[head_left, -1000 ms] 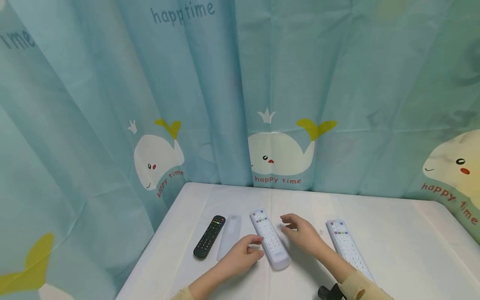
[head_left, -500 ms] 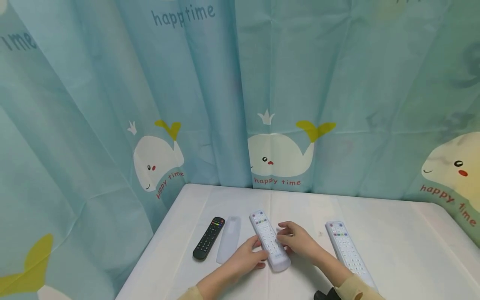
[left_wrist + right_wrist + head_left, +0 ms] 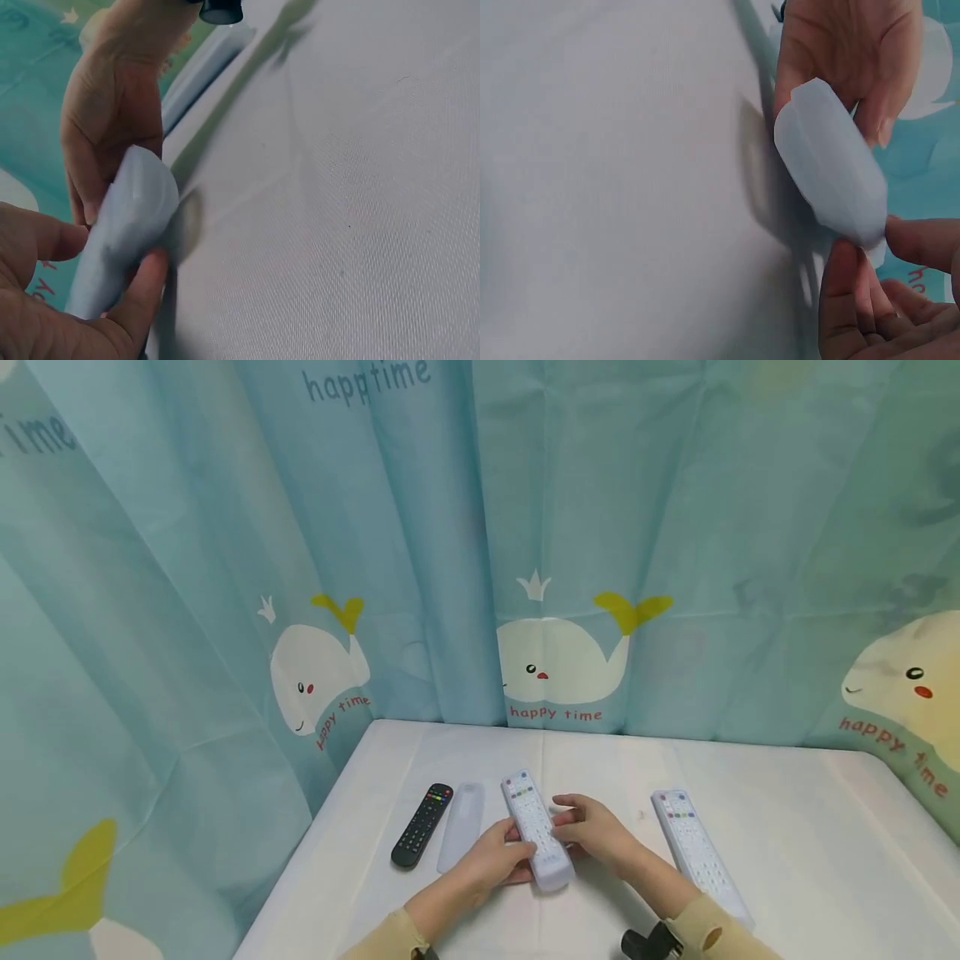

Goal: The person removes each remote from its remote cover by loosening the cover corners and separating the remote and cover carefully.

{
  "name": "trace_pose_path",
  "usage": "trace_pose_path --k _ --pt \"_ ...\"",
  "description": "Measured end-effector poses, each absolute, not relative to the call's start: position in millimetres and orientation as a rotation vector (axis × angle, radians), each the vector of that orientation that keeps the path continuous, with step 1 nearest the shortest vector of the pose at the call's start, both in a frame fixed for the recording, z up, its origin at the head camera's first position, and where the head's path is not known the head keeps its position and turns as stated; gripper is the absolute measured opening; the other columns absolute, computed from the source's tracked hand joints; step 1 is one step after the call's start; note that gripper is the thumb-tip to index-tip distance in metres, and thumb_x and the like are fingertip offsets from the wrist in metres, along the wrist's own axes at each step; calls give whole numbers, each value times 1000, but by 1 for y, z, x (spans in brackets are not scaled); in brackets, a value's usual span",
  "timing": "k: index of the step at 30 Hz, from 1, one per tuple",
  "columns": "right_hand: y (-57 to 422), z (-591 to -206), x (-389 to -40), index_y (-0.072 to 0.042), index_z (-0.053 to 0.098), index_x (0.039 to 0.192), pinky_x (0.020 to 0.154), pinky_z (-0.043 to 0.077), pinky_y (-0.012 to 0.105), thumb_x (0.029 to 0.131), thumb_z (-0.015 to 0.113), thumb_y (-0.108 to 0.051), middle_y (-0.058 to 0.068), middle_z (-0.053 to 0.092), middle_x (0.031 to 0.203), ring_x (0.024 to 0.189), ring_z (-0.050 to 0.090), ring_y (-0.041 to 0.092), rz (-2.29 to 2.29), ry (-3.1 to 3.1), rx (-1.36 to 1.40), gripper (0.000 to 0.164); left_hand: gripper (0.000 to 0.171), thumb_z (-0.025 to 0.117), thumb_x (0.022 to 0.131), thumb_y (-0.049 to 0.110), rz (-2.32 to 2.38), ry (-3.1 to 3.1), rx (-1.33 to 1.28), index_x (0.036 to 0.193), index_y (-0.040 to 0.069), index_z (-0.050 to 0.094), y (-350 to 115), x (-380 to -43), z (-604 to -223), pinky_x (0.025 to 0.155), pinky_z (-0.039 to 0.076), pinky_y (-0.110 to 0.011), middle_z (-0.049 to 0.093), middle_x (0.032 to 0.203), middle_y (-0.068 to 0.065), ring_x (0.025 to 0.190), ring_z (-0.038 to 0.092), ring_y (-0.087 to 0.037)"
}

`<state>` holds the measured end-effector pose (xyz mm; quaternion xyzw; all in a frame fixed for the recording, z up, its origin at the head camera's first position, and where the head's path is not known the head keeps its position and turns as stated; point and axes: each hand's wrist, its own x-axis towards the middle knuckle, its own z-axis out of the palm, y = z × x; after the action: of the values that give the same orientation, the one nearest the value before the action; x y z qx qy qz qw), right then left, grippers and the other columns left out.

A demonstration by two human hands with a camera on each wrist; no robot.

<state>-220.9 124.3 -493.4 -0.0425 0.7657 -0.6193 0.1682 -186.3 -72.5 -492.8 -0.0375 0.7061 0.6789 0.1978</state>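
Note:
A white remote control in a translucent cover point(image 3: 531, 818) is between my hands near the middle of the table. My left hand point(image 3: 483, 867) grips its left side near the lower end, thumb on top and fingers below. From the right, my right hand point(image 3: 600, 837) pinches the opposite edge; the right wrist view shows this hand point(image 3: 881, 315) with thumb and fingers on either side of the cover. A shadow lies under the cover's near end point(image 3: 832, 161), which looks raised off the table. In the left wrist view the cover point(image 3: 135, 202) hides the button face.
A black remote control point(image 3: 422, 825) lies at the left, beside a flat translucent sleeve point(image 3: 462, 827). Another white remote control in a cover point(image 3: 697, 852) lies to the right, near my right forearm. Behind the white table point(image 3: 810, 827) hangs a blue curtain point(image 3: 420, 527) with whale prints.
My hands have closed in from both sides and taken hold of the middle remote control. Its near end has come up slightly. The other remotes have stayed in place.

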Motion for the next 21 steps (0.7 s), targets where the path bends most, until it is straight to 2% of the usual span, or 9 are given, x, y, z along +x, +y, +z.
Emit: trace_pose_path --k 8,16,21 --pt "126 -485 -215 7 44 147 77 57 41 87 73 -1 15 62 112 94 61 24 -1774 2129 -136 67 66 62 100 10 1870 2047 -82 152 -13 29 -74 -189 -490 77 61 -38 60 123 -16 98 69 -26" --pt "128 -473 -215 6 42 149 77 59 42 82 74 0 18 55 117 97 59 26 -1821 2103 -185 75 63 66 100 14 1850 2135 -38 153 -2 37 -73 -195 -480 78 61 -38 54 139 -18 103 66 -24" --pt "129 -469 -213 6 43 148 77 59 42 88 73 -6 18 54 118 96 59 24 -1833 2125 -203 68 65 67 99 13 1843 2132 19 155 3 36 -76 -197 -477 80 60 -41 58 139 -15 108 65 -25"
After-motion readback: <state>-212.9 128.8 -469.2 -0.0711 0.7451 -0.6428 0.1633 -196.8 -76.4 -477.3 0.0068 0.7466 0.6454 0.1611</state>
